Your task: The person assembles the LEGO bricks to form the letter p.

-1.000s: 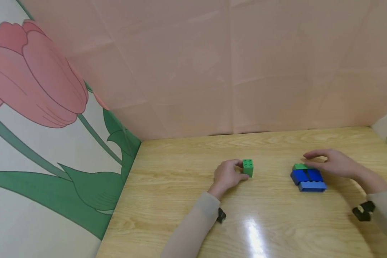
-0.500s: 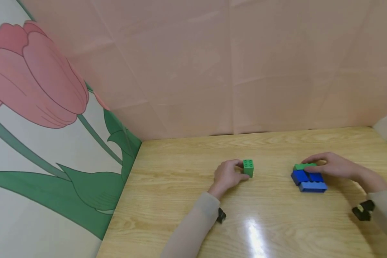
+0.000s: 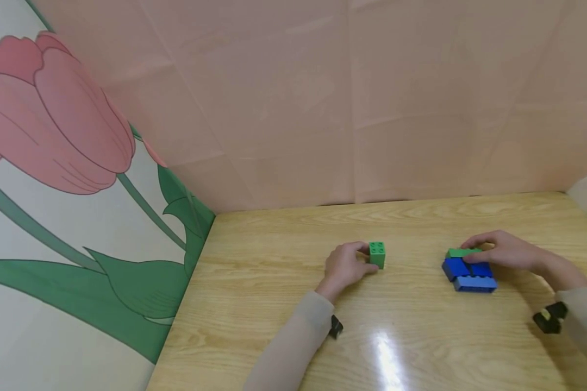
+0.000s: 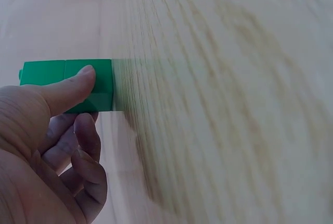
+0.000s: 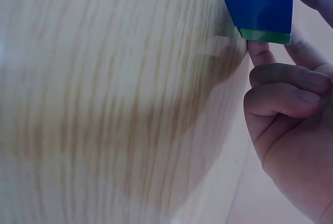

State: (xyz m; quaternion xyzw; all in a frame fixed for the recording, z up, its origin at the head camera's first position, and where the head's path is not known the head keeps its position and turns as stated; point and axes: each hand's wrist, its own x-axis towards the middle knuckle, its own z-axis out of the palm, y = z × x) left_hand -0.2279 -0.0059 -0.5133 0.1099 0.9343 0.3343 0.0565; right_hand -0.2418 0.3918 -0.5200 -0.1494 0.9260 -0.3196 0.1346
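Note:
My left hand [image 3: 346, 267] pinches an upright green toy building brick stack [image 3: 377, 255] between thumb and fingers. In the left wrist view, a seam across the green stack [image 4: 47, 72] suggests two bricks joined. To the right, my right hand [image 3: 511, 250] grips a green brick [image 3: 462, 253], fingers behind it and thumb over its front edge. Dark blue bricks [image 3: 455, 269] sit against its near side. A lighter blue brick [image 3: 475, 284] lies on its side in front. In the right wrist view, fingertips touch the far end of the green brick [image 5: 266, 36].
All the bricks rest on a wood-grain table [image 3: 254, 304]. A pinkish cloth wall [image 3: 283, 108] rises at its back edge. A tulip-patterned panel [image 3: 78, 125] stands along the left side.
My right hand has come down from just above the bricks and its fingers have closed round the green one. My left hand and its green stack stay in place.

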